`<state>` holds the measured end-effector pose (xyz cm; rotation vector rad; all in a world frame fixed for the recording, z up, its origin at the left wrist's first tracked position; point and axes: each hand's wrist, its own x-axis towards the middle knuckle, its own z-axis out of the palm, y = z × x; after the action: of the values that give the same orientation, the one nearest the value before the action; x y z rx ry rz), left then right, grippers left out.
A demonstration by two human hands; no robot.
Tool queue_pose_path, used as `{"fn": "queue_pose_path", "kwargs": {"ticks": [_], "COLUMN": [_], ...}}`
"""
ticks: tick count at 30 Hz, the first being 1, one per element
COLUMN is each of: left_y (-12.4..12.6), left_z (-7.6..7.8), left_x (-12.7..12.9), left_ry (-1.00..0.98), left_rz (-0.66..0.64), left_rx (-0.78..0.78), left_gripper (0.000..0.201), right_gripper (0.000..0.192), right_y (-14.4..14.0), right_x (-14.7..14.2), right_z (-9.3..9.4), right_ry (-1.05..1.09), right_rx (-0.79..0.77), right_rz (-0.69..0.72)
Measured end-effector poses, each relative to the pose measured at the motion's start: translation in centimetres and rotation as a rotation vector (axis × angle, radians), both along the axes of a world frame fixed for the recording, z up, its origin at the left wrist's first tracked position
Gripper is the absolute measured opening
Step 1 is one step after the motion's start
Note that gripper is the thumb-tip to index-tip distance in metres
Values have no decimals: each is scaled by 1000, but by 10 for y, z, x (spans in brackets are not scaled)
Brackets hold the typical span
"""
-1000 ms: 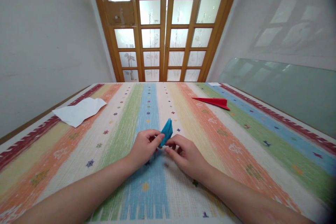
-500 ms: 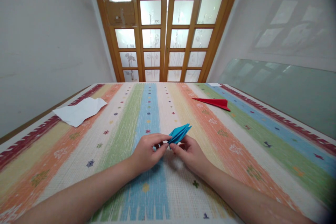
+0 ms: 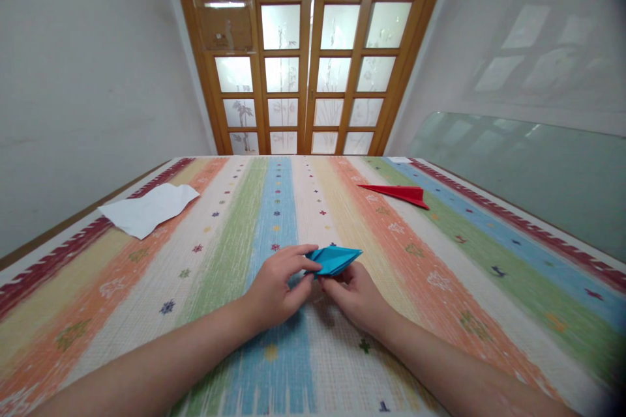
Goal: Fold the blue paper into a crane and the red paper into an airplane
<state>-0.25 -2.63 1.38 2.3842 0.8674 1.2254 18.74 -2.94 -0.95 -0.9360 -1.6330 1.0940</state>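
A blue folded paper (image 3: 337, 259) with a pointed right end is held between both hands, just above the striped tablecloth (image 3: 229, 228). My left hand (image 3: 281, 280) grips its left end, fingers on top and thumb below. From beneath and the right, my right hand (image 3: 357, 290) pinches the lower edge; some of its fingers are hidden behind the paper. Several layered folds show along the near side of the blue piece.
A red paper plane (image 3: 398, 194) lies on the cloth toward the right back. A creased white sheet (image 3: 150, 208) rests at the left. Beyond the table's far edge stands a wooden door (image 3: 310, 65) with glass panes. A pale glass panel (image 3: 518, 176) leans at the right wall.
The blue folded paper has turned from pointing up and right to lying nearly level, its broad face now showing. Both hands stay on it with a slight shift of the fingers.
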Motion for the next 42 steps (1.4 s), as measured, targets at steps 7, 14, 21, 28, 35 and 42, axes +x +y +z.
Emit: {"fn": "queue_pose_path", "kwargs": {"ticks": [7,14,21,28,35,42], "left_y": [4,3,9,22,27,24], "left_z": [-2,-4,-9,-16,-20,-17], "left_x": [-2,2,6,5,5,7], "left_ry": [-28,-152,-369,-544,-579,-581], "left_rz": [-8,33,6,-69,-64,-73], "left_rx": [64,-202,-537,-740,-770,-802], "left_gripper": [29,19,14,25,26,30], "right_gripper": [6,11,19,16,24,29], "right_y": [1,-2,-3,2,9,8], "right_x": [1,-1,-1,-1,1,0], "right_z": [0,5,8,3,-4,3], "right_ry": [-41,-78,-62,54,206,220], "right_rx": [53,40,-1,-109,-246,-281], "right_rz": [-11,-33,63,17,9,-32]}}
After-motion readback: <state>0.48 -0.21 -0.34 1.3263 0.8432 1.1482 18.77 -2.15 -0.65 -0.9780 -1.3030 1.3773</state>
